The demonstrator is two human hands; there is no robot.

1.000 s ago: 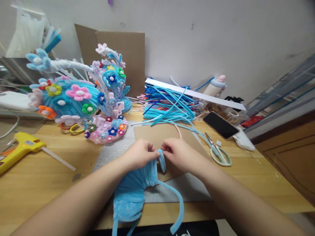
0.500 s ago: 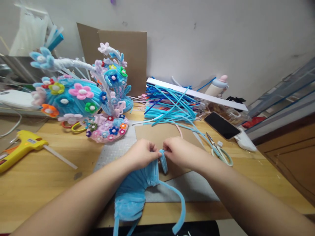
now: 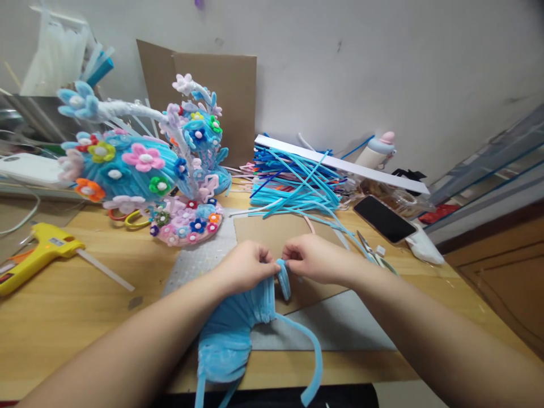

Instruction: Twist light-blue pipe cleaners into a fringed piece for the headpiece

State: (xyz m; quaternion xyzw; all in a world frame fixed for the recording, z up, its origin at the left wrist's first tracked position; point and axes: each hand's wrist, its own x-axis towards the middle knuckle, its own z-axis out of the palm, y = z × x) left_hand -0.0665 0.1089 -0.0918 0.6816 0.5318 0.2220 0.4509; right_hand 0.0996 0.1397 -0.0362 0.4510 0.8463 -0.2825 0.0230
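Note:
A light-blue piece made of pipe cleaners, with rows laid side by side, hangs over the front table edge. Loose blue ends trail from its bottom and right side. At its upper end my left hand is closed, thumb and fingers pinching the piece. Close beside it, my right hand pinches a short folded blue pipe cleaner that loops down between the hands. The exact spot where the fingers grip is partly hidden. Under both hands lies a brown cardboard sheet on a grey mat.
At left stand flower-covered blue pipe-cleaner ornaments and a yellow glue gun. Behind the cardboard is a pile of blue pipe cleaners. To the right are scissors, a phone and a bottle.
My right hand has shifted slightly up and to the right, and its forearm covers more of the scissors. My left hand and the blue piece stay almost in place.

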